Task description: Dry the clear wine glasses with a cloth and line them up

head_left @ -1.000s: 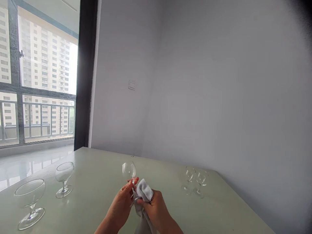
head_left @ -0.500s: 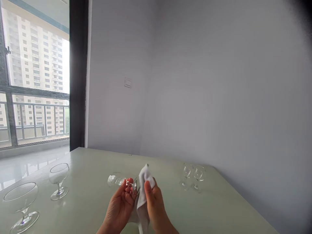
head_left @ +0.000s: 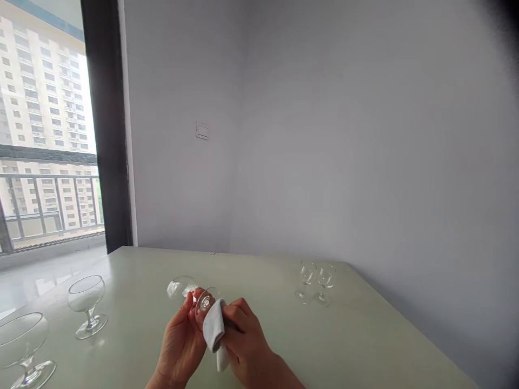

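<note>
A clear stemmed glass [head_left: 181, 285] lies sideways in my left hand [head_left: 183, 341], its bowl pointing away to the left and its round foot facing me. The fingers of that hand are closed around the stem, which they mostly hide. My right hand [head_left: 246, 336] grips a white cloth [head_left: 213, 327] and presses it against the lower right edge of the foot. Part of the cloth hangs down below the fingers.
On the left of the pale green table [head_left: 344, 346] stand two larger stemmed glasses, one nearer [head_left: 34, 373] and one farther [head_left: 91, 324]. Two smaller glasses, one [head_left: 306, 274] beside the other [head_left: 325, 276], stand at the back right. A grey wall [head_left: 324, 162] rises behind.
The glass's foot has turned more toward me. My right hand has rotated over and brought the cloth onto the foot's edge. The whole view has shifted slightly to the right.
</note>
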`<state>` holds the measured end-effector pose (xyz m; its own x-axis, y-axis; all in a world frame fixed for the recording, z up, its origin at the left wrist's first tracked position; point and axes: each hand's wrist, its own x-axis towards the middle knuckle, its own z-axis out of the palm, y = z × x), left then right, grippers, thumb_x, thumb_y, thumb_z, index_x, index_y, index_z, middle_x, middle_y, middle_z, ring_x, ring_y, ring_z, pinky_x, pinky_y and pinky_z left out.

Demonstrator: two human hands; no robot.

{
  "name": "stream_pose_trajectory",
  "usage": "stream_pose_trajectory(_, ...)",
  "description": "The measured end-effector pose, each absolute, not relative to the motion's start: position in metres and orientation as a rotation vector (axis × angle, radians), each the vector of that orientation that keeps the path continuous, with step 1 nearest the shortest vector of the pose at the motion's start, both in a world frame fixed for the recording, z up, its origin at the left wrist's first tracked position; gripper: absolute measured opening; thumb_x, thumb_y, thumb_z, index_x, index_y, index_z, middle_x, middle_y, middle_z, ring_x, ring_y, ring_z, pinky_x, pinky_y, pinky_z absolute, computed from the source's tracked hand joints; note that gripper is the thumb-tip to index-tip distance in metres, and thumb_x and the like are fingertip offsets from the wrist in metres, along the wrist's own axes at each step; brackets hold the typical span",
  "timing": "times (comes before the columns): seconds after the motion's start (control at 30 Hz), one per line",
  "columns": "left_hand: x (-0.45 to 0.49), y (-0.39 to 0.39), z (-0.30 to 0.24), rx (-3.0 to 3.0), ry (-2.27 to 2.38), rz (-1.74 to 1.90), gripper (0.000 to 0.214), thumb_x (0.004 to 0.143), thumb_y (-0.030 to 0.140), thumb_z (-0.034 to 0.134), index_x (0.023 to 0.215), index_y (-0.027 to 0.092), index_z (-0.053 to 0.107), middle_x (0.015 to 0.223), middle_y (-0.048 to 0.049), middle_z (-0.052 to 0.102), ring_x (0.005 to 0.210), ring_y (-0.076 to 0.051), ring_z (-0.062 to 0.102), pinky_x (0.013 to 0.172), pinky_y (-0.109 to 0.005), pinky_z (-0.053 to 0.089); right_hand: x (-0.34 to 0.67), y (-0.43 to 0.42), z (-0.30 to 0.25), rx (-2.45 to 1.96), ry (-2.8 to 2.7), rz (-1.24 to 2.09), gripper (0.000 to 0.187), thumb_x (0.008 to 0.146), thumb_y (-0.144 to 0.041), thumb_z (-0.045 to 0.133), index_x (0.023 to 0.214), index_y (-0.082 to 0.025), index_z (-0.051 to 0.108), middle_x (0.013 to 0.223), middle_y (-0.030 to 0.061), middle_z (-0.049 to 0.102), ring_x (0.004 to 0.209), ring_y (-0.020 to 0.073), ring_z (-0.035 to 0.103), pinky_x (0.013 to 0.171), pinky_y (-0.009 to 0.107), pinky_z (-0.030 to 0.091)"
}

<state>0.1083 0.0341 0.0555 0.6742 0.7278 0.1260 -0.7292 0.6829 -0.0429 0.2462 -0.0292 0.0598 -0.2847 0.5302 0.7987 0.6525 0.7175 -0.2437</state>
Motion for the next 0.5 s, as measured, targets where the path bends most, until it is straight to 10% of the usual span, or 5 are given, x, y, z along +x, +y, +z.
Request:
stream_pose_trajectory(0.1, 0.104, 0.036, 0.056, 0.072, -0.183, 0.863, 0.016, 0.085, 0.007, 0.041, 0.084, 0.019, 0.051, 0.075, 0.0003, 0.057, 0.064, -0.005, 0.057, 0.061, -0.011, 0.052, 0.260, -0.025, 0.053, -1.021, -1.856, -0.348, 0.030, 0.083, -0.004, 0.039, 0.084, -0.021, 0.064, 0.088, 0.0074, 0.057, 0.077, 0.0181, 0.045, 0.064, 0.030, 0.044)
stream_pose_trajectory(0.3, 0.114, 0.029, 0.054, 0.059, -0.029, 0.838, 0.013, 0.087, 0.014, 0.044, 0.081, 0.018, 0.055, 0.069, 0.0010, 0.059, 0.060, -0.006, 0.059, 0.065, -0.015, 0.054, 0.246, -0.037, 0.058, -0.916, -1.974, -0.353, 0.039, 0.081, -0.010, 0.049, 0.114, -0.030, 0.057, 0.103, 0.0076, 0.058, 0.084, 0.0204, 0.051, 0.071, 0.033, 0.046)
stream_pose_trajectory(0.5, 0.124, 0.022, 0.045, 0.121, 0.104, 0.870, 0.018, 0.086, 0.010, 0.043, 0.083, 0.016, 0.060, 0.075, -0.0007, 0.064, 0.066, -0.007, 0.063, 0.065, -0.013, 0.053, 0.235, -0.033, 0.067, -0.994, -1.638, 0.107, 0.029, 0.088, -0.019, 0.042, 0.110, -0.027, 0.060, 0.096, 0.0066, 0.049, 0.080, 0.0165, 0.054, 0.070, 0.029, 0.047)
